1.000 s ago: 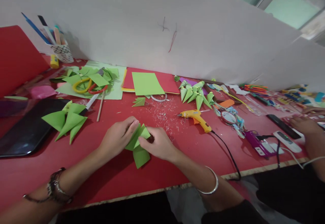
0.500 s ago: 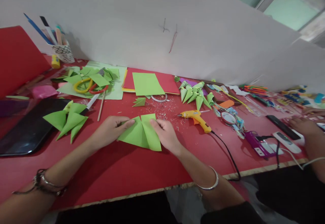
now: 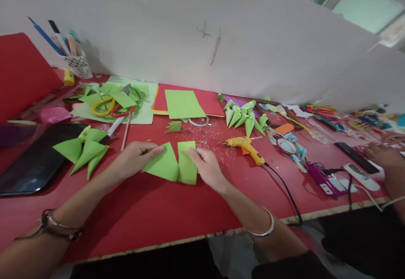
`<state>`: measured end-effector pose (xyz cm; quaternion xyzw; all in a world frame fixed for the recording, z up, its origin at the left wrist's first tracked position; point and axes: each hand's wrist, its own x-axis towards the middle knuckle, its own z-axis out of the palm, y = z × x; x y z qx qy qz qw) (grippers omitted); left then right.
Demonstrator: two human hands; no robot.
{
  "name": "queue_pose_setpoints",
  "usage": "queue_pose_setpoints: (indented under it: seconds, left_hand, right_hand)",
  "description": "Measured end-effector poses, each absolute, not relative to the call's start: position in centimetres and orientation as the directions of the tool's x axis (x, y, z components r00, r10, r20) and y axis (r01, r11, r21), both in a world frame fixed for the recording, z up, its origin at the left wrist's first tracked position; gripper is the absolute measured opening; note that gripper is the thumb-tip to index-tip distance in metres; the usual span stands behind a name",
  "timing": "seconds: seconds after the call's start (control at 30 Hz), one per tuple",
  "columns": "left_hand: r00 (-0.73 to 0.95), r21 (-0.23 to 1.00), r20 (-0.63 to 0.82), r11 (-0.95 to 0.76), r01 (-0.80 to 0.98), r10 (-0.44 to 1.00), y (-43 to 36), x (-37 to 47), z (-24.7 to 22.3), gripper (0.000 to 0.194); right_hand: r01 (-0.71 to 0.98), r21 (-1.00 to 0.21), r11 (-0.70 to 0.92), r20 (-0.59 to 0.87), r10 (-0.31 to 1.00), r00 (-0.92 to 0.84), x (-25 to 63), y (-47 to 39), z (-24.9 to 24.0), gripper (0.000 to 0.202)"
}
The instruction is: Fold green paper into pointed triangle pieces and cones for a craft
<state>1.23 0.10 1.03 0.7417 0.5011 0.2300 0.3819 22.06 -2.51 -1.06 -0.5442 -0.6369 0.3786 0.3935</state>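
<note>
A light green sheet of paper (image 3: 163, 164) is stretched between my hands above the red table, torn from its top edge nearly to the bottom. My left hand (image 3: 136, 159) pinches the left part between thumb and fingers. On the right part, my right hand (image 3: 209, 168) has its thumb on top and fingers beneath. The two parts appear still joined near the lower edge. Left of my left hand, folded green paper leaves (image 3: 87, 151) lie partly over a black phone-like slab (image 3: 41, 161). A small folded green piece (image 3: 174, 127) rests just beyond the sheet.
A yellow hot glue gun (image 3: 245, 145) with a black cord lies to the right. Beyond it are several green paper cones (image 3: 243, 116). Yellow and red looped handles (image 3: 103, 106) rest among green scraps. A pen cup (image 3: 78, 65) stands back left. Another person's hand (image 3: 381, 154) is far right.
The split in the green paper has widened and lengthened downward. My left hand has drawn slightly left with its part; my right hand has stayed almost in place.
</note>
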Motion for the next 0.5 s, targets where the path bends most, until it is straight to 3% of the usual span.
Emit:
queue_pose_setpoints:
  seconds: [0.13,0.27,0.5]
  left_hand:
    - [0.355,0.786,-0.021,-0.204,0.583,0.935,0.29,0.87,1.13,0.039]
    - [0.327,0.772,-0.017,-0.195,0.605,0.945,0.21,1.04,1.21,0.039]
    - [0.264,0.723,0.008,-0.187,0.665,0.965,0.3,0.81,1.76,0.038]
  right_hand:
    - [0.341,-0.934,0.103,0.095,0.995,-0.04,22.26,-2.36,-0.78,0.039]
    - [0.248,-0.96,0.132,0.085,0.977,-0.194,21.97,-2.77,-0.33,0.024]
    - [0.445,-0.882,0.153,0.11,0.987,-0.12,22.15,-2.67,-0.85,0.039]
